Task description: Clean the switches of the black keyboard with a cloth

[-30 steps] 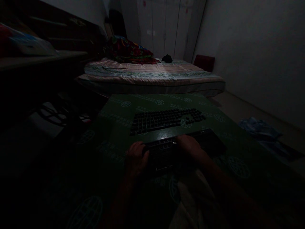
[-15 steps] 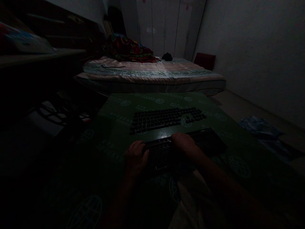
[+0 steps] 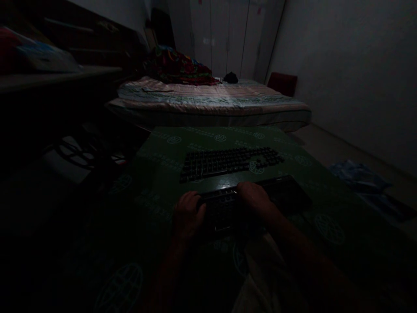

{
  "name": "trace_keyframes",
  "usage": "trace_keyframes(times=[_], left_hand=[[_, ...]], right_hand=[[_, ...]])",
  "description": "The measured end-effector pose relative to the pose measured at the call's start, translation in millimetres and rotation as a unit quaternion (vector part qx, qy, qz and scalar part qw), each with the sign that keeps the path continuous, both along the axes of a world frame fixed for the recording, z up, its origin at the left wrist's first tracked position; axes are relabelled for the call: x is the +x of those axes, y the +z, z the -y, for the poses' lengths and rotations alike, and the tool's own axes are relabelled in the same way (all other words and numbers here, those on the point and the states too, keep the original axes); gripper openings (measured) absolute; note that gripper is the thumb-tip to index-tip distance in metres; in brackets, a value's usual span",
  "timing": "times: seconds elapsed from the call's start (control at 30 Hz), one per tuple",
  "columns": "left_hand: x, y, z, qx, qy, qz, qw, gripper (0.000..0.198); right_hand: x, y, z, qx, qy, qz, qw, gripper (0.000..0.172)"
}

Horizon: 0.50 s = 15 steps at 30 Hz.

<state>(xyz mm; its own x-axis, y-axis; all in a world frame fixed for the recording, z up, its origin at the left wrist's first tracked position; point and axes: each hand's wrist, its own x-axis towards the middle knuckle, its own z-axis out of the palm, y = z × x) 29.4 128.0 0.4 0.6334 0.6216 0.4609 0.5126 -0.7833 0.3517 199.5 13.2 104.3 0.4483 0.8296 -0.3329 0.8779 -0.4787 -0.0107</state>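
The room is very dark. A black keyboard (image 3: 280, 195) lies near me on a green patterned table (image 3: 156, 174). My left hand (image 3: 187, 215) curls around the keyboard's left end and grips it. My right hand (image 3: 252, 198) lies on top of the keys near the middle, fingers bent down onto them. Farther back on the table lies a set of loose black keycaps laid out in keyboard shape (image 3: 230, 161).
A bed (image 3: 211, 102) with a striped sheet and a colourful bundle (image 3: 177, 67) stands behind the table. A dark shelf unit (image 3: 48, 74) is at the left. Blue cloth (image 3: 358, 178) lies on the floor at right. A white wardrobe (image 3: 228, 34) stands at the back.
My right hand has slid slightly left along the keyboard. The left hand keeps its grip. The view has shifted a little.
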Motion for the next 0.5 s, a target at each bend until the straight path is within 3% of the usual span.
trace_keyframes(times=[0.13,0.5], left_hand=[[0,1.2,1,-0.004,0.002,-0.001,1.000,0.022],[1,0.5,1,0.003,0.003,-0.001,1.000,0.022]], right_hand=[[2,-6.0,1,0.038,0.006,-0.004,0.999,0.032],[10,-16.8,2,0.028,0.030,-0.003,0.999,0.029]])
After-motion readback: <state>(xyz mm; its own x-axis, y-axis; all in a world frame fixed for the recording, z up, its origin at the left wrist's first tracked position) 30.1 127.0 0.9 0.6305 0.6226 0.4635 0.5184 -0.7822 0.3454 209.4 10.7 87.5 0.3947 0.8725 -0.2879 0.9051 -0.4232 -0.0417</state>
